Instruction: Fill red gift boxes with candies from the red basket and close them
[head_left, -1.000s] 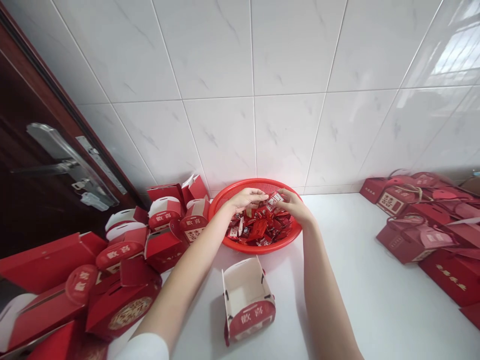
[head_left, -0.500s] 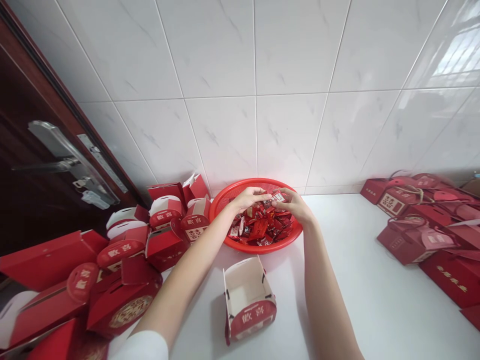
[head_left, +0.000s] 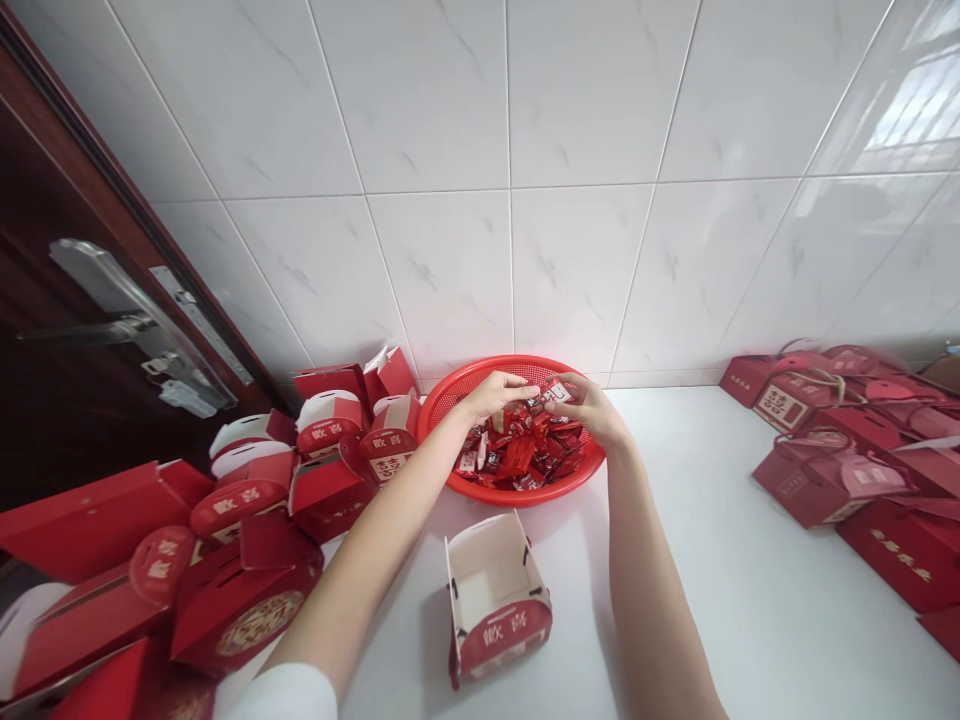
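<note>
A red oval plastic basket (head_left: 442,392) holds many small red-wrapped candies (head_left: 517,455) and stands against the wall. Over its back part, my left hand (head_left: 496,396) is closed on a small dark red candy (head_left: 533,394) at its fingertips. Beside it on the right, my right hand (head_left: 589,408) pinches a red and white packet (head_left: 556,393). In front of the basket sits an open box (head_left: 499,590), white inside and red outside, with no contents visible in it.
Several red gift boxes (head_left: 251,490) crowd the left side of the white table (head_left: 675,480). More red boxes (head_left: 847,470) with cords lie at the right. A tiled wall (head_left: 585,270) rises behind, and a dark door with a metal handle (head_left: 124,310) is at the left.
The fingers of my left hand have shifted slightly, and a dark candy now shows at their tips. My right hand has hardly moved. The basket and open box have stayed in place.
</note>
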